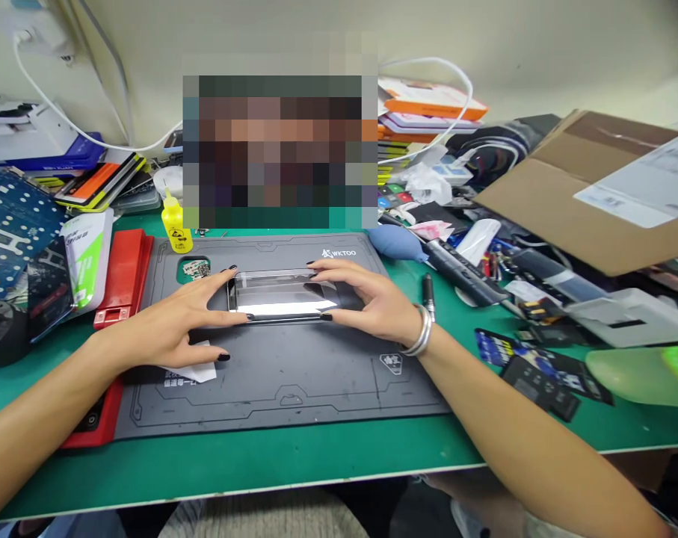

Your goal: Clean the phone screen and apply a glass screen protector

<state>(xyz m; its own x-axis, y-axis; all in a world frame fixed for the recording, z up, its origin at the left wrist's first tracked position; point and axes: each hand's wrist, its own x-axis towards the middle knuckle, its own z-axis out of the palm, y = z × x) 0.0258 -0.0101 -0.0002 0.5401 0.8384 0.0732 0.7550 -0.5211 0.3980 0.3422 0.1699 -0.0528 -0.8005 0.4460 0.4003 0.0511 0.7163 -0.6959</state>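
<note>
A glossy, phone-sized screen panel [285, 293] with bright reflections lies lengthwise across the grey work mat [294, 373]. I cannot tell whether it is a whole phone or only its glass. Around its left end, my left hand [173, 317] has fingertips on the top and bottom edges, with the thumb apart below over a small white paper [202, 371]. On the right end, my right hand [375, 299] grips the panel between thumb and fingers. A silver bracelet [420, 332] circles the right wrist.
A yellow bottle [176, 226] and a mat recess with small screws [196, 269] are behind my left hand. A red clamp-like tool [119, 273] lies left. A blue air blower [398, 243], black pen-like tool [428, 295] and cardboard box [585, 194] are right. Pixelation hides the back centre.
</note>
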